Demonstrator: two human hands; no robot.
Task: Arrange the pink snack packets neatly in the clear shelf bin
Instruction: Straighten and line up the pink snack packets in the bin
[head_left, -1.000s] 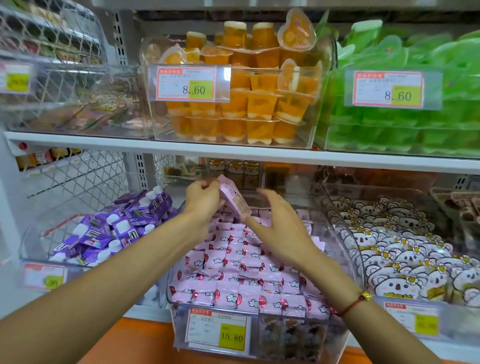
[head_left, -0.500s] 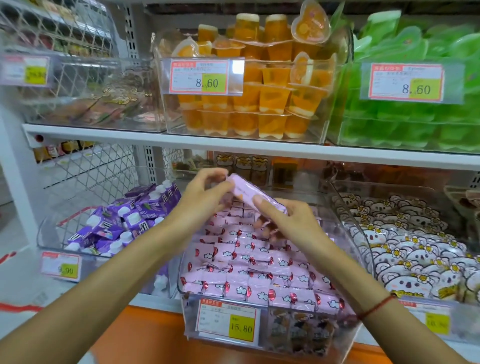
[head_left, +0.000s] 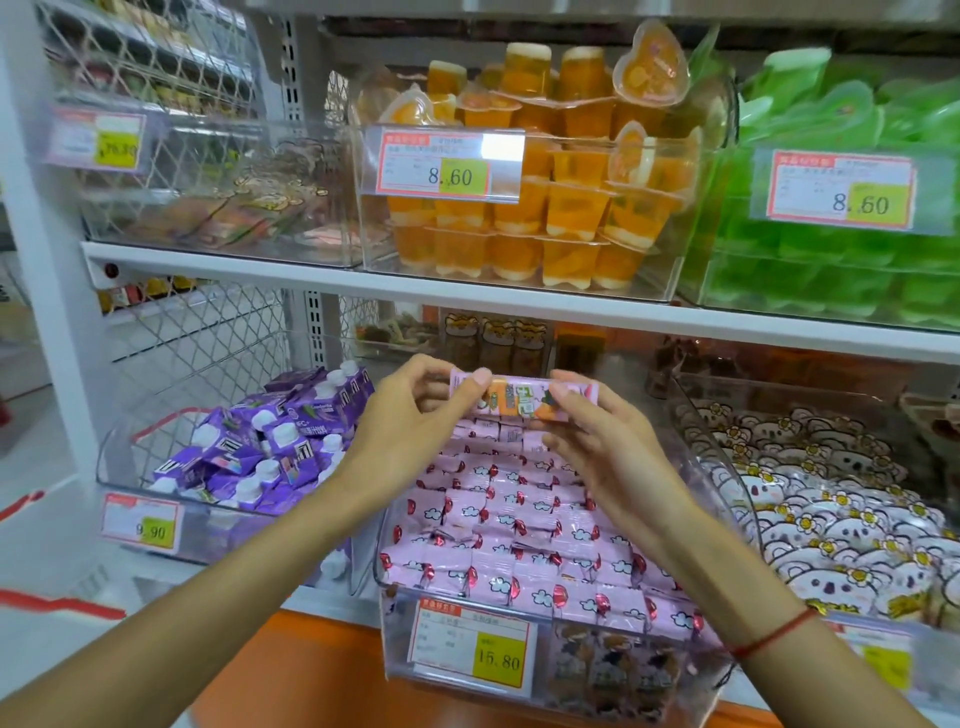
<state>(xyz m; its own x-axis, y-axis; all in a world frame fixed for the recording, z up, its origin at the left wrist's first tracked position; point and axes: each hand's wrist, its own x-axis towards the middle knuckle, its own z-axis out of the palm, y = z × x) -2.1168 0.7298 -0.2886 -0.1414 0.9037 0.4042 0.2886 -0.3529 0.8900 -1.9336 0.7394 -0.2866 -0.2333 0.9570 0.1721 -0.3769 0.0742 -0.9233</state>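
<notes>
Pink packet (head_left: 522, 399) now level, back up, between both hands.

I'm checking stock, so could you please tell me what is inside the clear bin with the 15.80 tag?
The clear bin holds rows of pink snack packets. Lower layers and the floor are covered.

White lower shelf (head_left: 332, 603), clear bin (head_left: 545, 670) of pink packets (head_left: 519, 525), neighbouring bins
</notes>
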